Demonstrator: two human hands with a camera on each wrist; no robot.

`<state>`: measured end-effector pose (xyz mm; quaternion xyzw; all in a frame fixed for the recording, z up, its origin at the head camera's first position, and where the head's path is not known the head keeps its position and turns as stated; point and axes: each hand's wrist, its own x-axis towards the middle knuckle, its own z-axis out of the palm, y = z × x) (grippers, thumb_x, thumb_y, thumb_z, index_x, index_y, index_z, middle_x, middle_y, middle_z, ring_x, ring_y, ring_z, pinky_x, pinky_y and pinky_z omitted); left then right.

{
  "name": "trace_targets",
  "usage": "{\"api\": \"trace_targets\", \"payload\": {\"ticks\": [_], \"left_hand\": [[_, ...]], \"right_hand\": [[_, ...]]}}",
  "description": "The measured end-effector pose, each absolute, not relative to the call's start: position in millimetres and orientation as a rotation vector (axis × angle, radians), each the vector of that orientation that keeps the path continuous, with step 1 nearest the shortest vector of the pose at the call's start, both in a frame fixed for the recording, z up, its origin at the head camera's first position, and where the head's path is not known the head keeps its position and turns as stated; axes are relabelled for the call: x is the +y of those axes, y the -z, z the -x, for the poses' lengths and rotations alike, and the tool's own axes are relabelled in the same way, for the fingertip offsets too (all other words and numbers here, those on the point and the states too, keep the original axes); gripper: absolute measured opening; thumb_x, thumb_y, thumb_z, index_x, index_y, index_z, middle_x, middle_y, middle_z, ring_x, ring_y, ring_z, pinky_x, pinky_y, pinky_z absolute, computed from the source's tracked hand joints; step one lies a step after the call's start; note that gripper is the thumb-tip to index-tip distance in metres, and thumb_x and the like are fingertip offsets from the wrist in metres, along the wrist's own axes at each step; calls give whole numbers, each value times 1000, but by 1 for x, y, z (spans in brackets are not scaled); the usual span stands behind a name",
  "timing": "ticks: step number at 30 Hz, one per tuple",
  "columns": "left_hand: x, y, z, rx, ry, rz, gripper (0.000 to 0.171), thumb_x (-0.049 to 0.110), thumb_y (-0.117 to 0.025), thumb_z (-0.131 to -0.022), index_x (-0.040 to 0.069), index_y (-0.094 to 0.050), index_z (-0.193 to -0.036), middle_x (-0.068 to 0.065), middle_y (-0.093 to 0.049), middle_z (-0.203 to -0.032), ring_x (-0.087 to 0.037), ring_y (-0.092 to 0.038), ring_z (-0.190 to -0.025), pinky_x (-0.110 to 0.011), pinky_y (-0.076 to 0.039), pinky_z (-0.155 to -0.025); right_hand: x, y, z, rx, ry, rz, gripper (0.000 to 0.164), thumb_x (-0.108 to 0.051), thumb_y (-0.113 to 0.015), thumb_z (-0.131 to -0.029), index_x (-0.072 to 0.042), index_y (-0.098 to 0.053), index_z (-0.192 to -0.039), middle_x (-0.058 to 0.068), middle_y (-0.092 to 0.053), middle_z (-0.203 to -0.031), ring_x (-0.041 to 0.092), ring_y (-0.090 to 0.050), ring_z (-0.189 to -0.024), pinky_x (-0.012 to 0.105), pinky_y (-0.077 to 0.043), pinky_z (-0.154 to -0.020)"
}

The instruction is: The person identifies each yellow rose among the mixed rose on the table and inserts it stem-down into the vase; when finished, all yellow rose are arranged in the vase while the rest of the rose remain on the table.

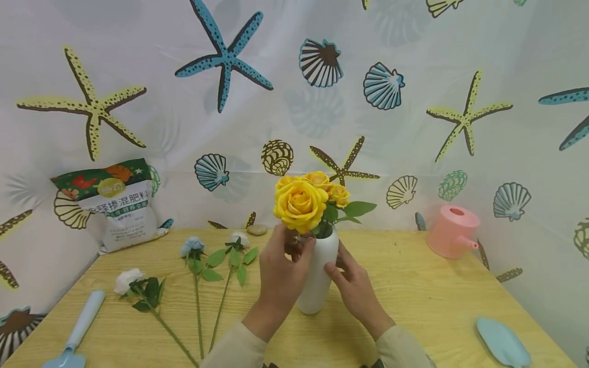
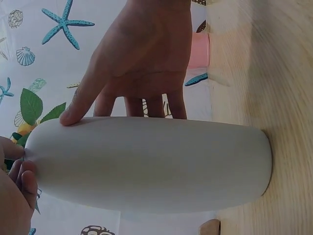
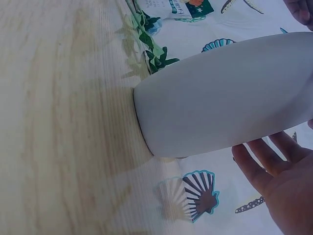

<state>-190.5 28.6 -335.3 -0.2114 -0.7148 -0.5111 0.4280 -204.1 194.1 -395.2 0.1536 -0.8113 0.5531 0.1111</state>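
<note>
A white vase (image 1: 317,278) stands upright on the wooden table, with yellow roses (image 1: 301,205) and green leaves (image 1: 360,208) rising from its mouth. My left hand (image 1: 281,271) is at the vase's rim under the largest rose, its fingers curled and pinching at the stem, which the hand mostly hides. On the other side my right hand (image 1: 356,286) holds the upper body of the vase. Its thumb lies on the near face and the fingers reach behind, as the left wrist view shows of this hand (image 2: 142,54).
Left of the vase lie a white rose (image 1: 130,281), a blue flower (image 1: 192,247) and another white flower (image 1: 239,239). A light-blue trowel (image 1: 85,319), a fertilizer bag (image 1: 126,214) and a stone (image 1: 256,230) are also leftward. Rightward are a pink watering can (image 1: 453,232) and a blue scoop-like piece (image 1: 503,341).
</note>
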Motion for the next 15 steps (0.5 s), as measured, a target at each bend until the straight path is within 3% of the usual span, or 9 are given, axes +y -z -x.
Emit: {"api": "trace_targets", "payload": {"ticks": [7, 15], "left_hand": [[16, 343, 191, -1809, 1254, 536, 33, -1, -81, -81, 1, -59, -105, -9, -67, -91, -11, -59, -62, -21, -52, -55], [-21, 349, 190, -2001, 1164, 430, 21, -1, -78, -83, 3, -64, -98, -9, -66, -88, -14, -63, -65, -26, -54, -57]], "right_hand": [[195, 394, 204, -2390, -1638, -438, 63, -25, -57, -104, -19, -30, -160, 15, -54, -148, 32, -62, -123, 48, -53, -101], [196, 396, 204, -2393, -1647, -445, 59, -25, -57, -104, -11, -36, -156, 17, -57, -143, 33, -61, -124, 50, -52, -103]]}}
